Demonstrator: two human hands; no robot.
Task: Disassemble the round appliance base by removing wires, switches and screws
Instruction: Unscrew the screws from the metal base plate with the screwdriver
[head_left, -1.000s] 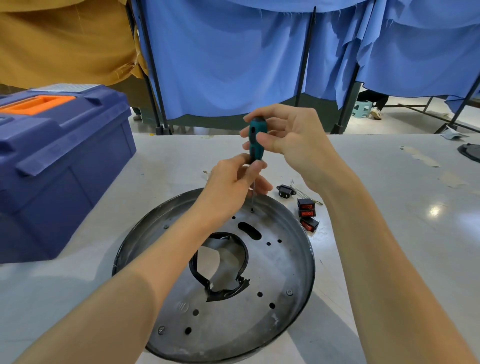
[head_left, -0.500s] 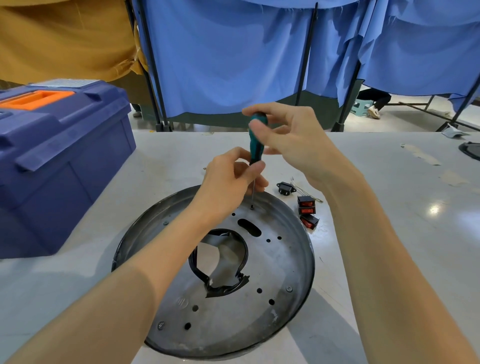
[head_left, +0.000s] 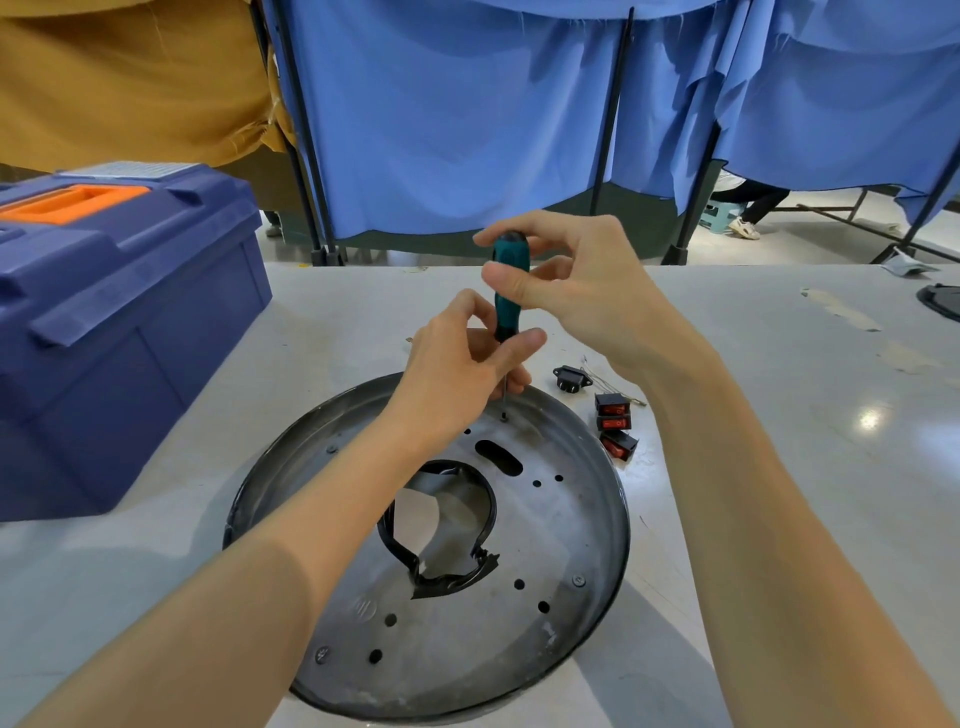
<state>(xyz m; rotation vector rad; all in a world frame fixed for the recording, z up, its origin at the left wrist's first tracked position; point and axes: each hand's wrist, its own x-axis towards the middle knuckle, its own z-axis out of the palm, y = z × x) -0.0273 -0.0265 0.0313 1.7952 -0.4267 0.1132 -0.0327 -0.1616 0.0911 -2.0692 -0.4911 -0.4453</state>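
Head view: the round metal appliance base (head_left: 545, 545) lies near the table's (head_left: 779, 415) front edge, open side up, holding only a torn black ring (head_left: 441, 530) around its centre hole. The right hand (head_left: 582, 291) pinches the teal screwdriver (head_left: 509, 291) handle; the left hand (head_left: 457, 374) clamps its lower end, tip on a screw (head_left: 504, 417). Three red rocker switches (head_left: 615, 421) and a black socket (head_left: 571, 375) lie just beside the base's far rim. A shut blue toolbox (head_left: 114, 322) sits at the left edge.

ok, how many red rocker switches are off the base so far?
3, on the table beyond the base's right rim: two touching, the third just nearer, angled. More may be hidden behind the arms.
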